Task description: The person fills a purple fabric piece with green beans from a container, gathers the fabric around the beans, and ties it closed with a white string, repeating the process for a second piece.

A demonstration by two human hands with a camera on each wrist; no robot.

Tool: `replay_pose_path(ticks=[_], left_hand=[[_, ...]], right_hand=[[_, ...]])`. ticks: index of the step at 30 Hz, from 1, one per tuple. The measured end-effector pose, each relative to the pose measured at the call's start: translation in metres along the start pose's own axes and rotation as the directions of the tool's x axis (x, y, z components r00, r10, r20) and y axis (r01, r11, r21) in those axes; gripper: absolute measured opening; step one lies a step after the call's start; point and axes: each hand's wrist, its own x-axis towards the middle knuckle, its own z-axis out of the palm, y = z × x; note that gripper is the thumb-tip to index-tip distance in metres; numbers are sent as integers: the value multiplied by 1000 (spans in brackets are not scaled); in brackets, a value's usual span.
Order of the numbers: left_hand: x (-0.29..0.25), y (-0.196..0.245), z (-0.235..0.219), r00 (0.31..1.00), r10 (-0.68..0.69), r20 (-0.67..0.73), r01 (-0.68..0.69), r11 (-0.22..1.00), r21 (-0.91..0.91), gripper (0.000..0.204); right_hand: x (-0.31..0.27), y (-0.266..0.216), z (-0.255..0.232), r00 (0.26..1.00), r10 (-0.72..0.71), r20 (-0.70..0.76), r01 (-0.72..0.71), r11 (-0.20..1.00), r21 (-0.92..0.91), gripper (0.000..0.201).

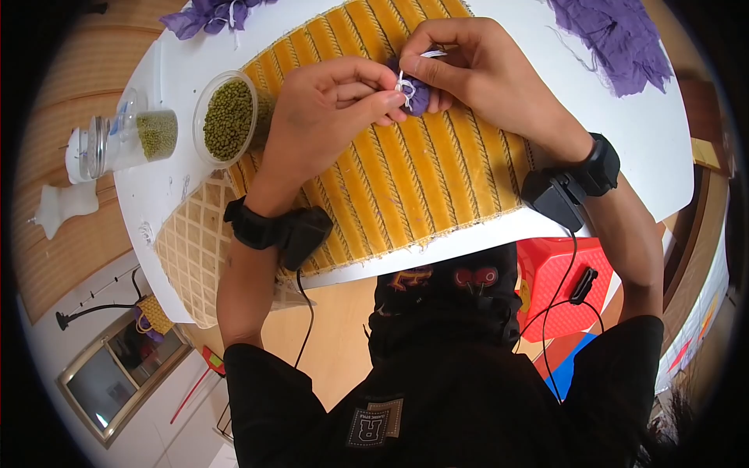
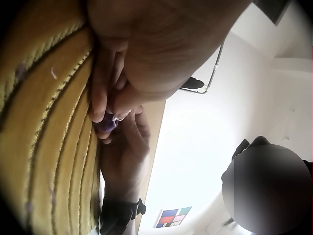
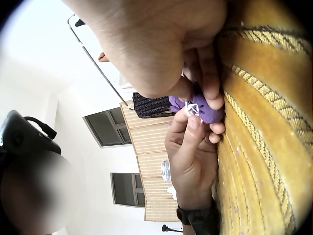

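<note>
Both hands meet over the yellow striped cloth [image 1: 406, 187], working on a small purple cloth bundle [image 1: 419, 97] with white string [image 3: 192, 108] looped round its neck. My left hand [image 1: 331, 109] pinches the string and bundle between thumb and fingers, from the left side. From the right, my right hand [image 1: 476, 74] pinches a white string end at the top of the bundle with thumb and index finger. In the right wrist view the purple bundle [image 3: 209, 111] looks rounded below the string. The left wrist view shows it mostly hidden behind fingers.
A clear tub of green beans [image 1: 228, 117] stands left of the left hand, with a jar [image 1: 148, 134] of similar beans lying beyond it. Purple crinkled cloth [image 1: 612, 43] lies at the back right, more purple pieces [image 1: 209, 17] at the back left. A red stool [image 1: 558, 285] stands below the table edge.
</note>
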Motion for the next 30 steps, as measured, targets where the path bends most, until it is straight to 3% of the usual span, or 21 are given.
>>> replay_pose_path(ticks=[28, 30], left_hand=[[-1, -1, -5, 992, 55, 116, -52, 998, -26, 10], [-1, -1, -5, 992, 50, 115, -44, 998, -55, 9]], right_hand=[[0, -1, -4, 1000, 11, -23, -10, 999, 45, 12], [0, -3, -5, 999, 36, 32, -36, 999, -12, 15]])
